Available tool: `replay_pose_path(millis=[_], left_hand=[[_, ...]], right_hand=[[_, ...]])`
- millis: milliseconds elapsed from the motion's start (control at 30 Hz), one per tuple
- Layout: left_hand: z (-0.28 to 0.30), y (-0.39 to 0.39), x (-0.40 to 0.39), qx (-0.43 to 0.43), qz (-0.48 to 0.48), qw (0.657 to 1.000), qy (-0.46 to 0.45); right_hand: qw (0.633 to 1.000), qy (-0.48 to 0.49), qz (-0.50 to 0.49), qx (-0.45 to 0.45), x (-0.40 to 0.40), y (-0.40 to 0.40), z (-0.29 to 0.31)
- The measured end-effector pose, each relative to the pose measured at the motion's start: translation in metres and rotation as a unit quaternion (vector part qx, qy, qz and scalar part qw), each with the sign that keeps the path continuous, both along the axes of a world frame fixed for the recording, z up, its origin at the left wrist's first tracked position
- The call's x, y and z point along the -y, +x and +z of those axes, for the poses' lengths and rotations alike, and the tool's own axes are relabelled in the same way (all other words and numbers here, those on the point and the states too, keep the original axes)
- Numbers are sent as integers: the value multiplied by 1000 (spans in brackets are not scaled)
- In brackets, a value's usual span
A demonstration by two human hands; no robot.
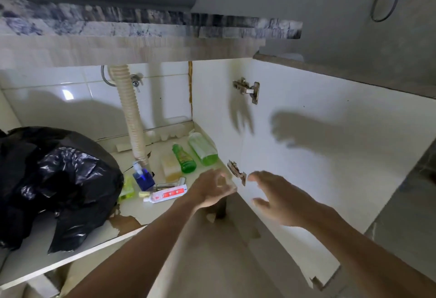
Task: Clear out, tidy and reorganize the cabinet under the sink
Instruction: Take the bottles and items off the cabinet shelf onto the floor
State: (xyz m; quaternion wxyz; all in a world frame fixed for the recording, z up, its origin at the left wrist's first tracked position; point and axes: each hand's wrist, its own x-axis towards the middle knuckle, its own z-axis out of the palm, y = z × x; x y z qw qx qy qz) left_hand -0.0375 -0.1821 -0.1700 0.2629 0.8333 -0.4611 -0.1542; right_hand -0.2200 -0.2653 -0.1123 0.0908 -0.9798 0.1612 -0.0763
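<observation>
The cabinet door (306,156) stands open, and both hands are empty. The left hand (212,191) rests at the shelf (165,210) corner with fingers loosely curled; the right hand (280,196) hovers near the door, fingers spread. A black bag (52,179), two green bottles (195,156) and a tube (167,194) lie on the shelf.

bin bag (54,179): glossy black plastic | hinge (247,88): shiny metal | drain hose (128,111): ribbed plastic

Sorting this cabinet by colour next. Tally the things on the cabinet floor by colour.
Green: 2, two bottles
Blue: 1, dispenser
Black: 1, bag
White and red: 1, tube
Yellowish: 3, sponge, packet, small piece
Total: 8
</observation>
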Motion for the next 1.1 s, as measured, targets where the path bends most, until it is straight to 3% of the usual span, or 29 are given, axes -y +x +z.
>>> replay_pose_path(millis=[67,100,233,333,400,500,567,700,800,867,1100], left_hand=[[-17,22,-5,-37,21,999,18],[-26,33,-6,-55,33,998,27],[-68,61,-8,-124,87,987,56],[-105,70,-7,-98,87,985,115],[-120,77,-3,-47,68,986,144],[-130,99,14,-63,92,990,81],[-129,122,32,-107,126,986,24],[-132,183,77,-231,203,948,-87],[-139,227,109,-376,257,871,-184],[-146,252,131,-422,270,837,-222],[-149,308,190,-500,274,794,-209]], right_hand=[[979,42,-2,-200,11,10,-22],[966,45,-6,-255,15,12,-33],[944,65,-30,-321,30,17,-74],[953,82,-34,-290,39,46,-86],[973,102,-33,-203,44,83,-90],[993,103,-33,-35,57,154,-96],[990,126,-60,14,70,199,-104],[981,171,-94,-3,104,273,-121],[968,222,-117,-5,132,318,-138],[962,231,-147,-17,149,346,-152],[952,229,-179,-97,174,398,-174]])
